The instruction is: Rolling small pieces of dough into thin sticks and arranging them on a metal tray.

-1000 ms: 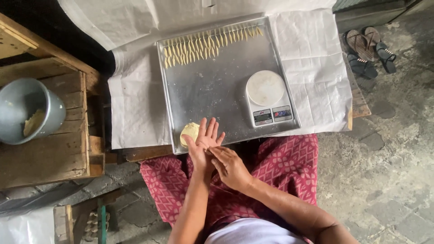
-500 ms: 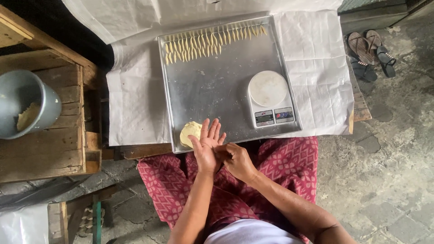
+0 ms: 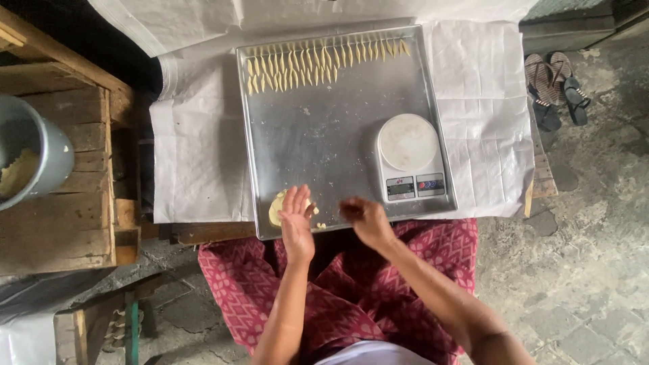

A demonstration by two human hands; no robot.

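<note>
My left hand [image 3: 296,220] is held flat with its fingers spread, over the near left corner of a square metal tray [image 3: 324,142]. A pale lump of dough [image 3: 277,205] lies on the tray just beside and partly under that hand. My right hand [image 3: 365,217] hovers at the tray's near edge with its fingers curled downward; it is blurred, and anything inside it is hidden. Two small dough crumbs [image 3: 319,225] lie between the hands. Rows of thin pointed dough strips [image 3: 318,61] line the tray's far edge.
A white kitchen scale [image 3: 409,159] stands on the tray's right side. White sheeting [image 3: 196,162] lies under the tray. A grey metal pot [image 3: 30,159] with dough sits on a wooden crate [image 3: 81,223] at left. Sandals [image 3: 554,88] lie on the stone floor at right.
My hands were pressed together, palm on palm, at the tray's near edge. They have come apart: the right hand moved right, the left stayed over the dough lump.
</note>
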